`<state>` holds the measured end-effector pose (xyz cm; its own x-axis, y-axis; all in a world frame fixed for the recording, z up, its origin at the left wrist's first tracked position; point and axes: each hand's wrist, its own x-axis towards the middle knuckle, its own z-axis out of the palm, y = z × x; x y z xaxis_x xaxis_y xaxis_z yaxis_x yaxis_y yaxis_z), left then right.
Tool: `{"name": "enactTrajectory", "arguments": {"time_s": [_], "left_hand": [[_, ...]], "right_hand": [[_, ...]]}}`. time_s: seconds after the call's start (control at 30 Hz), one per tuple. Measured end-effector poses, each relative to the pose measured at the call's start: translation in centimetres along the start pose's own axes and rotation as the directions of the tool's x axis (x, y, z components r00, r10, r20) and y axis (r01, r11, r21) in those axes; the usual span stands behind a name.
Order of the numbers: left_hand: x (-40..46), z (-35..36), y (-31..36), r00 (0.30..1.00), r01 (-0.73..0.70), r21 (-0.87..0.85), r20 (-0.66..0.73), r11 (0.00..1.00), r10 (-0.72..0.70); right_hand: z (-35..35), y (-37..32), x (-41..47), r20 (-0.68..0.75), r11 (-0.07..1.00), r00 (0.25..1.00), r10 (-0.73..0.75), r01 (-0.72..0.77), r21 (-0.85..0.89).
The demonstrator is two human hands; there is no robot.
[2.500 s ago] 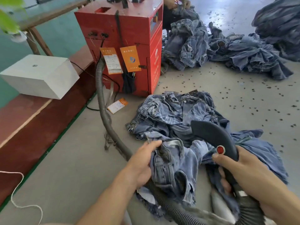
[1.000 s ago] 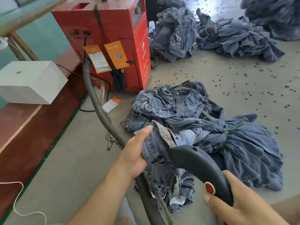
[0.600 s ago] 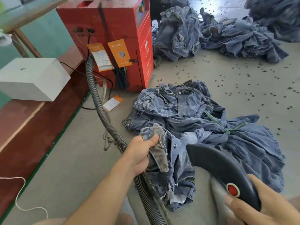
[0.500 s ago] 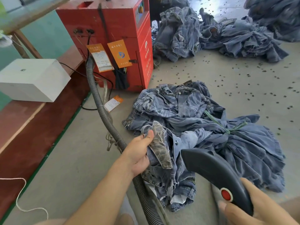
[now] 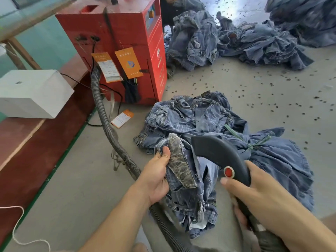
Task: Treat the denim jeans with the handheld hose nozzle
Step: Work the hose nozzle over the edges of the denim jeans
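Starting at the left edge of the frame, the white box on the red-brown ledge and the red machine in the upper middle look as they did a moment ago, with the grey ribbed hose running from the machine's foot down across the concrete floor toward the lower centre.

Just left of centre, the left hand grips a raised fold of the denim jeans, thumb on top of the cloth and fingers curled beneath it. Half a second ago that fold stood narrower; now the mottled, faded inner band faces up and is spread wider, so the hand seems to have turned it out for treatment.

Right of that, the nozzle has swung up and inward: its dark tip, which hung lower and further right, now lies over the held fold, touching or nearly touching the cloth; which, I cannot tell. The right hand is clamped round its handle in the lower right, thumb stretched just beside the red button but not on it.

In my judgement the tool is lined up and the treating pass is about to begin. The rest of the jeans lie heaped on the floor at centre right, with more denim piles across the upper right.
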<state>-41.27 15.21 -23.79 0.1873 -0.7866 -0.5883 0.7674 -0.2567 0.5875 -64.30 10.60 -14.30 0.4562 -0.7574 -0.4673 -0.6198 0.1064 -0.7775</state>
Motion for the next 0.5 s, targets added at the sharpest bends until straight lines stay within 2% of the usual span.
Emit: {"name": "enactTrajectory", "arguments": {"time_s": [0.07, 0.13, 0.2, 0.37, 0.5], "left_hand": [[0.1, -0.2, 0.2, 1.0, -0.002, 0.014, -0.002, 1.0, 0.002], [0.1, -0.3, 0.4, 1.0, 0.0, 0.003, 0.007, 1.0, 0.0], [-0.1, -0.2, 0.4, 1.0, -0.001, -0.009, 0.025, 1.0, 0.001], [-0.6, -0.3, 0.1, 1.0, -0.001, 0.042, 0.015, 0.999, 0.001], [-0.7, -0.5, 0.0, 0.999, -0.018, 0.06, 0.045, 0.998, 0.015]], "right_hand": [[-0.2, 0.5, -0.6, -0.027, 0.994, 0.999, -0.023, 0.02, -0.107], [0.3, 0.7, -0.8, 0.042, 0.981, 0.999, 0.014, -0.005, -0.195], [1.2, 0.6, -0.1, 0.102, 0.988, 0.994, 0.032, -0.016, -0.152], [1.1, -0.1, 1.2, 0.034, 1.0, 0.999, 0.002, -0.001, -0.011], [0.9, 0.0, 0.1, 0.08, 0.987, 0.997, 0.008, 0.006, -0.163]]}}
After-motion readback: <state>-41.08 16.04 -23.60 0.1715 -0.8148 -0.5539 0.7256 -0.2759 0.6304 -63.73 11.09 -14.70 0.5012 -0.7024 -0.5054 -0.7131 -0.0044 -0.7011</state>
